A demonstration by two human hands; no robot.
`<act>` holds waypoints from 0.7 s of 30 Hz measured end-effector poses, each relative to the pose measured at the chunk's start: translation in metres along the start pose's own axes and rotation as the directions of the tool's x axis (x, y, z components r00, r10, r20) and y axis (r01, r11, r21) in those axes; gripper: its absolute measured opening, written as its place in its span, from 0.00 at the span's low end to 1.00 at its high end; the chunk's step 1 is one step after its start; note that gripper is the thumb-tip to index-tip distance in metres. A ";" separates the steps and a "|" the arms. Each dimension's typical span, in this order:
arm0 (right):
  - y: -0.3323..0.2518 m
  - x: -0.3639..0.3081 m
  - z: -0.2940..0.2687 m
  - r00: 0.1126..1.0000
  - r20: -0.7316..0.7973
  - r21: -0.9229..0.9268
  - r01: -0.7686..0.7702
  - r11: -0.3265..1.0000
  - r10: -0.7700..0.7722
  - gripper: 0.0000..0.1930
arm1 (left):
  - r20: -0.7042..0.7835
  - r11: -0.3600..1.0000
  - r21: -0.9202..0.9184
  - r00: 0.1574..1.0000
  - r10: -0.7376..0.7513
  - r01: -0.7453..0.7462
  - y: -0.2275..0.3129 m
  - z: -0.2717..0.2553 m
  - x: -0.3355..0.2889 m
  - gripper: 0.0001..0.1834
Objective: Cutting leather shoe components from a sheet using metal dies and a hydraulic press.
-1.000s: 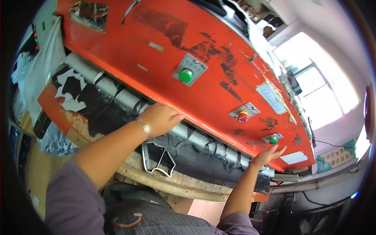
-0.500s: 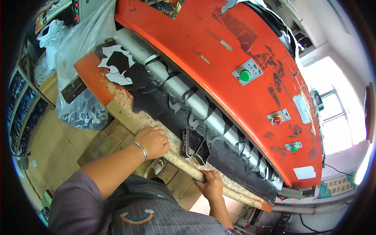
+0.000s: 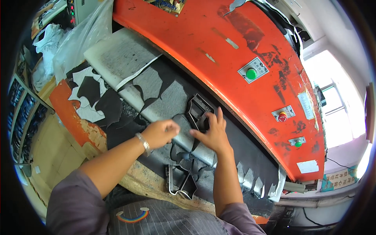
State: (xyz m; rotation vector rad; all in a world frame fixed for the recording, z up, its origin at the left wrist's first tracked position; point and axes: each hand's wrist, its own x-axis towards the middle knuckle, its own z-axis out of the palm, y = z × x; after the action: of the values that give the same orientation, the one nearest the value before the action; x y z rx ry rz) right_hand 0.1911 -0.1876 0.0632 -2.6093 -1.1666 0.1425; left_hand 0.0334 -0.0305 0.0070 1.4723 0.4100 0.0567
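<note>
A black metal cutting die point(image 3: 189, 114) stands on the dark sheet material point(image 3: 241, 133) under the machine's orange front. My right hand point(image 3: 216, 135) is at its near right side, thumb and fingers spread; whether they touch it I cannot tell. My left hand point(image 3: 158, 136), with a silver bracelet point(image 3: 143, 144) at the wrist, hovers over the grey padded slab point(image 3: 135, 96), its fingers curled and holding nothing I can see. Nearer to me, a second cutting die point(image 3: 169, 182) sits on the dark material by the worn wooden front edge point(image 3: 143, 180).
The orange machine beam point(image 3: 196, 41) spans the far side, carrying green buttons point(image 3: 251, 73) and a red button point(image 3: 282, 116). Dark and white scraps point(image 3: 89, 88) lie at the left. Clear plastic bags point(image 3: 84, 45) hang behind them. A window point(image 3: 337, 105) is at the right.
Both hands have left the wooden front edge and reached forward over the bed. The grey slab now shows far wider, nearer to me, with a die on the sheet over it.
</note>
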 end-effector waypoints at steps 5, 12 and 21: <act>-0.025 0.033 0.023 0.997 0.046 -0.044 -0.057 0.997 0.059 0.32 | -0.178 0.990 -0.139 0.984 -0.016 -0.009 0.013 -0.004 0.060 0.33; -0.001 -0.041 0.026 0.978 0.015 0.446 -0.194 0.874 0.209 0.34 | 0.176 0.808 0.518 0.959 0.221 -0.281 -0.001 0.022 0.082 0.32; 0.054 -0.104 -0.069 0.965 -0.206 0.567 -0.019 0.824 0.164 0.19 | 0.200 0.644 0.434 0.764 0.613 -0.630 -0.018 0.049 0.028 0.07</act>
State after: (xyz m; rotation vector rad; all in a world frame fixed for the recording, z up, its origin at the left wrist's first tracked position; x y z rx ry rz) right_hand 0.1745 -0.3138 0.1105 -2.0816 -0.7612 0.1487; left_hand 0.0702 -0.0708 -0.0144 2.0591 -0.1618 0.5194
